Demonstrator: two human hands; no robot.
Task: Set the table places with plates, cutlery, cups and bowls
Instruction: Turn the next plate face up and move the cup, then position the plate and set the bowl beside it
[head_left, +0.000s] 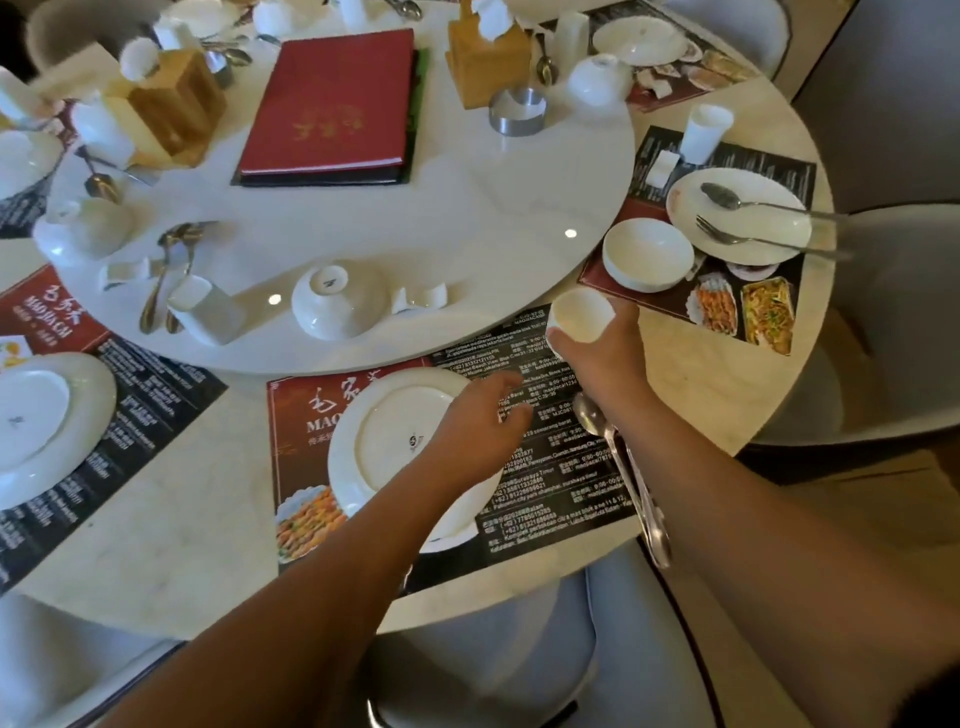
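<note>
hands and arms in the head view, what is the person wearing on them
Nothing that shows. The left hand and right hand are bare, without gloves, and both forearms are bare down to the picture's bottom edge: no sleeve, watch or bracelet in view. No ring shows either, though the picture is slightly blurred.

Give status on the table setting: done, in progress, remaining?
Done: the far-right place has a dinner plate carrying cutlery, a bowl and a cup. In hand: at the near place, the right hand holds a white cup at the mat edge; an upturned plate and a spoon lie on it; the left hand is open by that plate. Left: no bowl yet; the left place shows a lone plate.
</note>
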